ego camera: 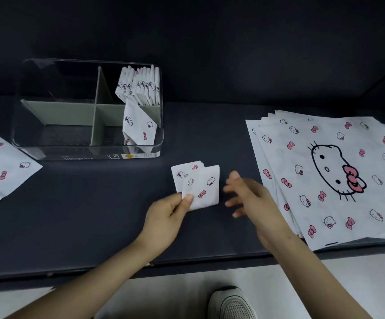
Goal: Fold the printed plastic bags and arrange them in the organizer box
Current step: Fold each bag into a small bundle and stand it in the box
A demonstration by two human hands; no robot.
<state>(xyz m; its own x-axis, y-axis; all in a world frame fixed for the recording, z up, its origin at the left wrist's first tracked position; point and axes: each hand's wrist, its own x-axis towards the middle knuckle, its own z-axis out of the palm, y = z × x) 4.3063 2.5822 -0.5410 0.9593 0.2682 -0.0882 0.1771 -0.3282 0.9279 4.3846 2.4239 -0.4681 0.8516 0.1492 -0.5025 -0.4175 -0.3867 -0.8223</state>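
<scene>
My left hand (169,212) pinches a folded white printed bag (198,184) by its lower left corner, just above the dark table. My right hand (248,195) hovers to the right of that bag, fingers spread and blurred, holding nothing. A clear organizer box (87,150) with grey dividers stands at the back left. Several folded bags (140,85) stand in its far right compartment, and one folded bag (138,125) leans in the near right compartment. A stack of flat printed bags (329,176) lies on the right.
Another flat printed bag (0,166) lies at the left edge of the table. The table's front edge (186,264) runs just below my wrists, with a light floor and a shoe (231,303) beneath.
</scene>
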